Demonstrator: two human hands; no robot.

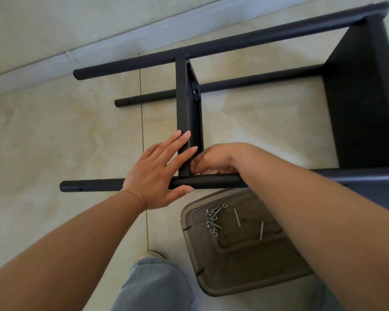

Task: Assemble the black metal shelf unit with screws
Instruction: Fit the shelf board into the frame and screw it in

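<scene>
The left hand [157, 173] lies flat and open on the shelf panel [185, 117]; the right hand [213, 161] curls at the joint, its hold unclear. Keep the panel square against the front pole [207, 182] while the screw goes in.

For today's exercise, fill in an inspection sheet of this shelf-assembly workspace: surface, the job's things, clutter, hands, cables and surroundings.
Surface: pale tiled floor with a grout line running through it.
Job's things: black shelf frame lying on its side, with round poles, a narrow shelf panel between them and a wider shelf panel at the far right; loose screws and washers in a brown tray.
Clutter: nothing seen.
Hands: left hand lies flat, fingers straight against the narrow panel and the near pole; right hand is curled at the panel's joint; what it holds is hidden.
Cables: nothing seen.
Surroundings: white baseboard along the wall; person's jeans leg and shoe below.
</scene>
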